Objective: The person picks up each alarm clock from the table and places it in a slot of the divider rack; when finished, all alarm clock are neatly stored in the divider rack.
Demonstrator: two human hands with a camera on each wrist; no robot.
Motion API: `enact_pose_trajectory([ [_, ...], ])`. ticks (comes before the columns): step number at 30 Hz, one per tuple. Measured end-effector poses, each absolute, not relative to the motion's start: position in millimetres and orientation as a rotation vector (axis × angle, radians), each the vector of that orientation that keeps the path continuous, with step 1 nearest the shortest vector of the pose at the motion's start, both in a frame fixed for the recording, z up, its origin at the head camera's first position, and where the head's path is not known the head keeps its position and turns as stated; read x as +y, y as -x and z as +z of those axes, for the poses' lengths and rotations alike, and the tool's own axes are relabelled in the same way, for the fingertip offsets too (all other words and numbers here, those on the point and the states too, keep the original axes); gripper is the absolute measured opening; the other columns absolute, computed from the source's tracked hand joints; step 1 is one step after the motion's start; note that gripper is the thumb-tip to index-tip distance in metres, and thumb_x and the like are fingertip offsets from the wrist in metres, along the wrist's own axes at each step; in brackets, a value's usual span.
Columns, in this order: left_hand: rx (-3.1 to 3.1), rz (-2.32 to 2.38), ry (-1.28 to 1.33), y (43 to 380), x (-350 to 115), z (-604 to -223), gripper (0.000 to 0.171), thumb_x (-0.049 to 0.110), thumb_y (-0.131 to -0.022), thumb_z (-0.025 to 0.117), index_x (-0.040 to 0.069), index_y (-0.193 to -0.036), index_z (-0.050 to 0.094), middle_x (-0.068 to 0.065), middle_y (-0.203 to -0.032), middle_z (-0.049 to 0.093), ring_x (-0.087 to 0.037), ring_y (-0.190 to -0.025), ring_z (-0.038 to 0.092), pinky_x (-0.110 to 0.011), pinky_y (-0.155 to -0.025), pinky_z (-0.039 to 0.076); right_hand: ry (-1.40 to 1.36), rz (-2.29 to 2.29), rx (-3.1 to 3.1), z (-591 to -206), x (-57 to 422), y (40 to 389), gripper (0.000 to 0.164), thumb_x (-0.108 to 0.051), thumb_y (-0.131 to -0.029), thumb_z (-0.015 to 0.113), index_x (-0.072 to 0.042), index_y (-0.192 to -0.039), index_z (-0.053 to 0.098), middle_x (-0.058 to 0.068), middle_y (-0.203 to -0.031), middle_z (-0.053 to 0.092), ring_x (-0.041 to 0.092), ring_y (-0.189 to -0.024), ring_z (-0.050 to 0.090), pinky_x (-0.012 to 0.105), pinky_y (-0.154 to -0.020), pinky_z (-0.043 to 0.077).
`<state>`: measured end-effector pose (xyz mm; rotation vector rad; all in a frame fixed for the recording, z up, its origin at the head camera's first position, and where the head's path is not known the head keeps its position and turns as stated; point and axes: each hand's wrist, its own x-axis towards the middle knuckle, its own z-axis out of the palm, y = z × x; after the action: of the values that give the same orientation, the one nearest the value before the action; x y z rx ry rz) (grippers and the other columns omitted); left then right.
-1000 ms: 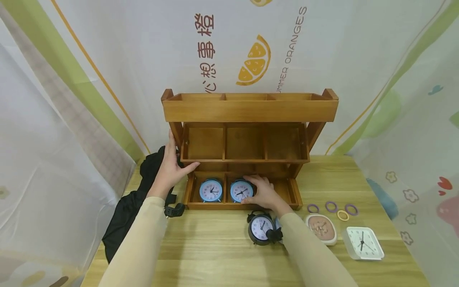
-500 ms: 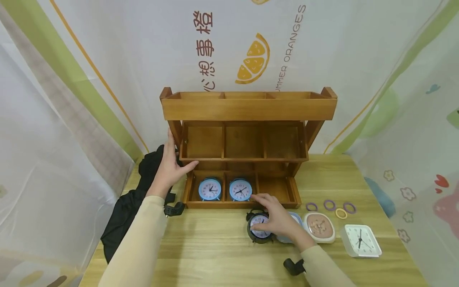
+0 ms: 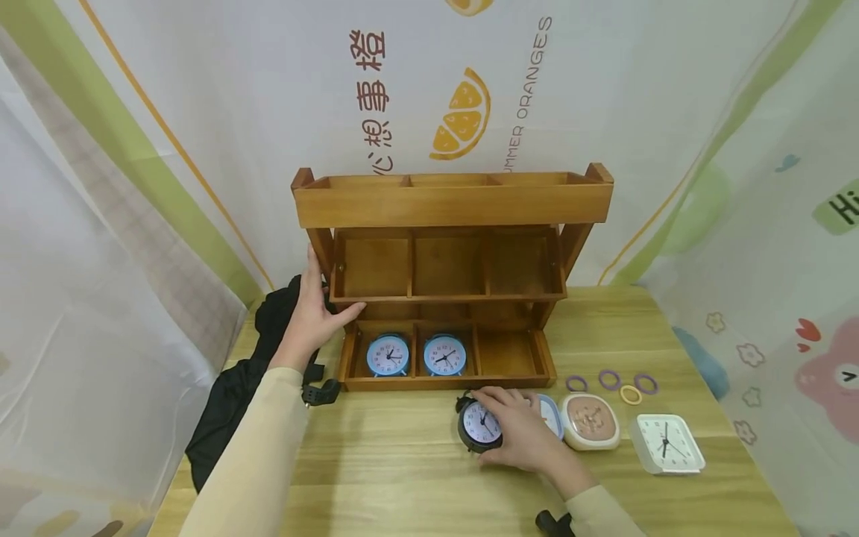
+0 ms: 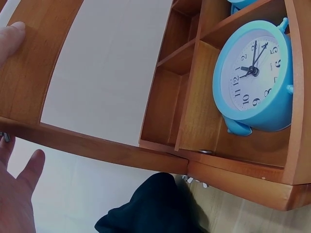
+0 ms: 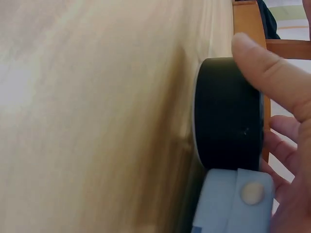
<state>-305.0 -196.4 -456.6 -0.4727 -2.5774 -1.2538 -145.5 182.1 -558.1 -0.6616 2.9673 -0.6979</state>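
From afar I watch right hand (image 3: 526, 436) curl thumb and fingers round black alarm clock (image 3: 479, 424) on table (image 3: 389, 462) before wooden rack (image 3: 452, 206); left hand (image 3: 313, 322), fingers apart, touches rack's left side; two blue clocks (image 3: 387, 356) inside.

A white sheet (image 3: 235, 89) hangs behind the table (image 3: 389, 462), printed with an orange slice (image 3: 461, 119), brown characters (image 3: 371, 95) and slanting lettering (image 3: 526, 97) ending in "ORANGES". Green bands with thin orange lines run down toward its two lower corners. On the left hangs pale, softly creased cloth (image 3: 60, 358); the right side (image 3: 738, 246) carries red hearts (image 3: 807, 330), flower outlines (image 3: 750, 356), a pink figure (image 3: 828, 350) and a green patch (image 3: 839, 212) reading "Hi". Soft light brightens the pale, wood-grained tabletop near its front middle
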Motion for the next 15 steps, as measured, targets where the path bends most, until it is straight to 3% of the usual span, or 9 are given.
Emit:
enact_pose_trajectory([
  [8,-2.591,-1.264,0.458,304.4,-197.3,-457.4,0.133,0.034,-0.089,0.085,0.033,-0.163,-0.025,-0.019,-0.172,0.000,-0.045,-0.154,0.021,-0.061,-0.119,0.031,0.641,-0.730,2.960,-562.3,179.7,145.2,0.091,-0.036,-0.068,0.099,-0.016,-0.148,0.060,0.009,-0.148,0.056,0.041,-0.135,0.050,0.073,-0.107,0.033],
  [15,-2.587,-1.266,0.448,302.9,-197.5,-457.0,0.133,0.034,-0.088,0.085,0.038,-0.162,-0.025,-0.019,-0.172,0.002,-0.044,-0.154,0.022,-0.061,-0.119,0.032,0.700,-0.766,2.974,-564.6,179.6,146.9,0.090,-0.032,-0.064,0.101,-0.010,-0.143,0.063,0.010,-0.143,0.059,0.039,-0.130,0.053,0.065,-0.105,0.042],
])
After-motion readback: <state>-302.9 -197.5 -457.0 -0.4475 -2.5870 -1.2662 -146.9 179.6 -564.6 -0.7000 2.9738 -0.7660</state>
